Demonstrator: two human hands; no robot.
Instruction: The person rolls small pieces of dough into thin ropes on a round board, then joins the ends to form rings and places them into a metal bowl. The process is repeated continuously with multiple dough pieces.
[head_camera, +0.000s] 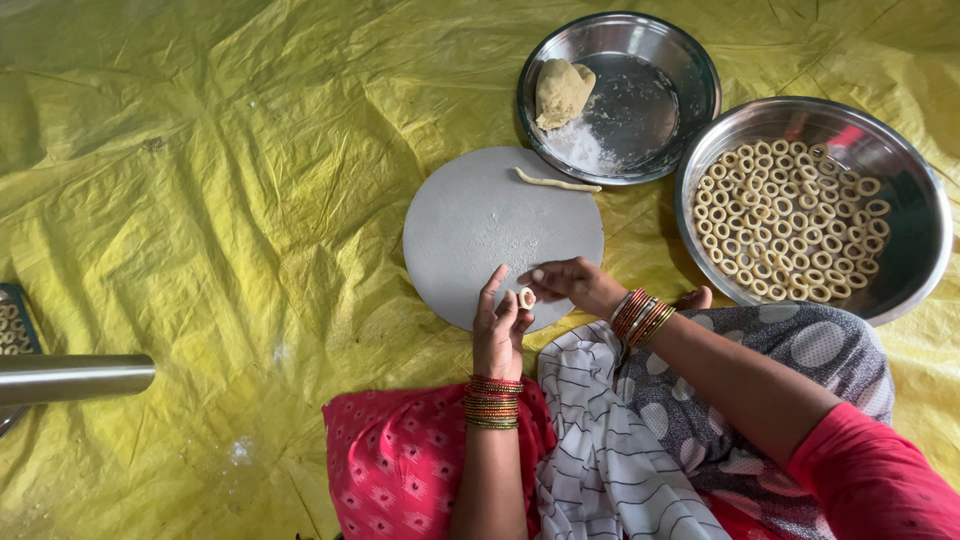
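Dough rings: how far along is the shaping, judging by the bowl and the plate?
Done: the big steel bowl holds many shaped dough rings, covering much of its bottom. In hand: the left hand and right hand pinch one small ring over the round grey board. Left: a rolled dough strip lies on the board's far edge, and a dough lump sits on the steel plate.

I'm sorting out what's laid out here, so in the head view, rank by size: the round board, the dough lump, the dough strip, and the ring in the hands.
Largest to smallest:
1. Round board
2. Dough lump
3. Dough strip
4. Ring
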